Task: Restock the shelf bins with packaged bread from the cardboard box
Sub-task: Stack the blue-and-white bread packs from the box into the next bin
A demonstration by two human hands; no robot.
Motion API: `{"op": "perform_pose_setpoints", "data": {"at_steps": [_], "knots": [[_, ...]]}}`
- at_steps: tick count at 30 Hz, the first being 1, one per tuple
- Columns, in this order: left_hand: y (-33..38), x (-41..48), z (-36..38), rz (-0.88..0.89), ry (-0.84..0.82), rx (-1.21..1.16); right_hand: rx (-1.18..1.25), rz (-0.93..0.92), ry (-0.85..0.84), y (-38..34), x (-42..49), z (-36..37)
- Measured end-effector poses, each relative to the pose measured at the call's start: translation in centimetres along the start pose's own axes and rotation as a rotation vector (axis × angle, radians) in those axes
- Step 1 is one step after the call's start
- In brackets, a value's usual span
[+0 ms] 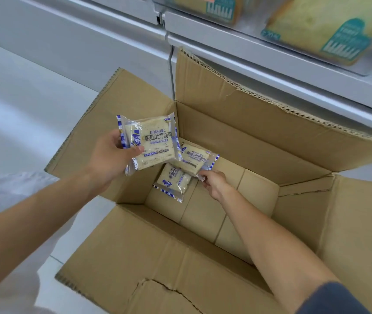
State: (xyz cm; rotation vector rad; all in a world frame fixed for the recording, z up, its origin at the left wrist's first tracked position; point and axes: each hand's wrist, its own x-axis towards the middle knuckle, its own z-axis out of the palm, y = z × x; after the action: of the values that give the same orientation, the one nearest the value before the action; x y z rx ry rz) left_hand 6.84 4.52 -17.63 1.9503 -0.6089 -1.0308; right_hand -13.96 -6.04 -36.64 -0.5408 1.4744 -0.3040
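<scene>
Gripping a blue-striped bread packet (151, 141) by its left edge, thumb across the front, the left hand (110, 155) holds it above the open cardboard box (237, 137). Inside the box, the right hand (214, 183) pinches the wrapper corner of a second packet (195, 158), which is tilted and raised off the bottom. A third packet (173, 181) lies beneath it on the box bottom. Just behind the box runs a white shelf (271, 71), whose clear bin (361, 69) holds larger packaged bread (316, 30).
</scene>
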Motion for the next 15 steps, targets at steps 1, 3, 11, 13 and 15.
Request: {"op": "perform_pose_setpoints", "data": {"at_steps": [1, 3, 11, 13, 15], "knots": [[0.1, -0.1, 0.2, 0.005, -0.006, 0.006, -0.007, -0.005, -0.035, -0.3, -0.8, -0.7], [0.4, -0.3, 0.6, 0.028, -0.025, 0.017, -0.06, -0.075, -0.086, -0.9, -2.5, -2.4], [2.2, -2.5, 2.9, 0.113, -0.081, 0.143, -0.207, -0.405, -0.119, -6.1, -14.8, -11.8], [3.5, -4.1, 4.6, 0.089, -0.13, 0.081, -0.142, -0.411, -0.144, -7.5, -17.5, -13.5], [5.1, -6.3, 6.9, 0.042, -0.218, 0.008, -0.048, -0.399, -0.172, -8.8, -19.9, -14.2]]}}
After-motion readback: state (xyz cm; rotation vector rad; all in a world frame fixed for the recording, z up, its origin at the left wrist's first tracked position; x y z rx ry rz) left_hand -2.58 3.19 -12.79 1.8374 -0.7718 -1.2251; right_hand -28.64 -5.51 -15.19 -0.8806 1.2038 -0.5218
